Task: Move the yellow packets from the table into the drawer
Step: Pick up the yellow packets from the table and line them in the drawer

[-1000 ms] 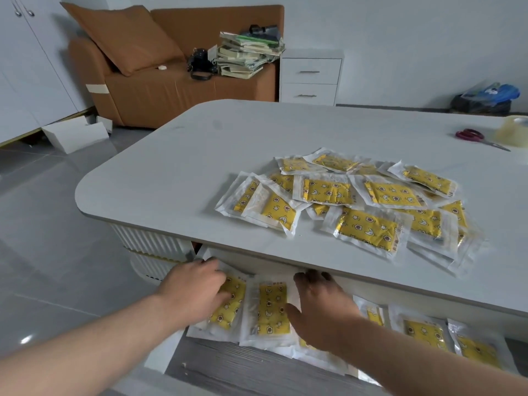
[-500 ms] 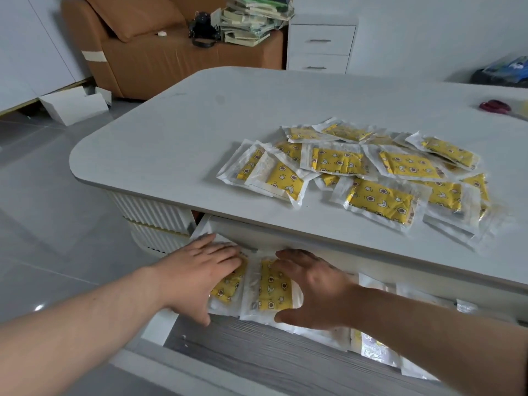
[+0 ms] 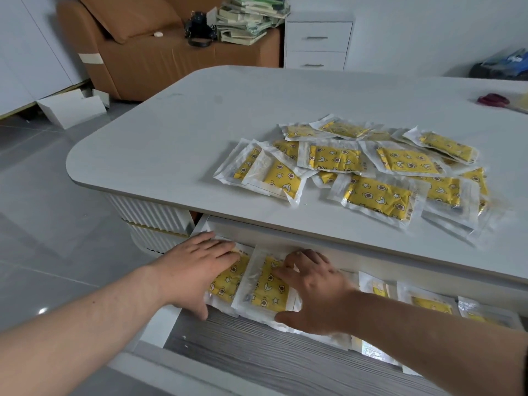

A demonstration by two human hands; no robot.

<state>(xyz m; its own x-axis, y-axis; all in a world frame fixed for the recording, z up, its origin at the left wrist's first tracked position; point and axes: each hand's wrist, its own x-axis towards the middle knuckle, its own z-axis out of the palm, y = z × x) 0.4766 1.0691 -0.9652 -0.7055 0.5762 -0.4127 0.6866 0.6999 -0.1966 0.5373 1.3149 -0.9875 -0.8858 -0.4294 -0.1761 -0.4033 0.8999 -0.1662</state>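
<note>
Several yellow packets in clear wrappers lie in a loose pile [image 3: 380,172] on the white table [image 3: 177,144]. Below the table edge the drawer [image 3: 257,355] stands pulled out, with a grey wood-grain floor. More yellow packets lie in it along the back. My left hand [image 3: 194,270] rests flat on one packet [image 3: 225,281] at the drawer's left end. My right hand [image 3: 311,290] lies with spread fingers on the neighbouring packet [image 3: 265,287]. Further packets [image 3: 428,304] show in the drawer to the right of my right forearm.
Red scissors [image 3: 493,99] lie at the table's far right. Behind the table stand a brown sofa [image 3: 148,50] with a stack of books [image 3: 248,21] and a white drawer cabinet [image 3: 317,41]. A white box [image 3: 71,108] sits on the grey tiled floor.
Both hands have slid slightly and flattened on the two packets in the drawer. The camera has tilted down and moved closer.
</note>
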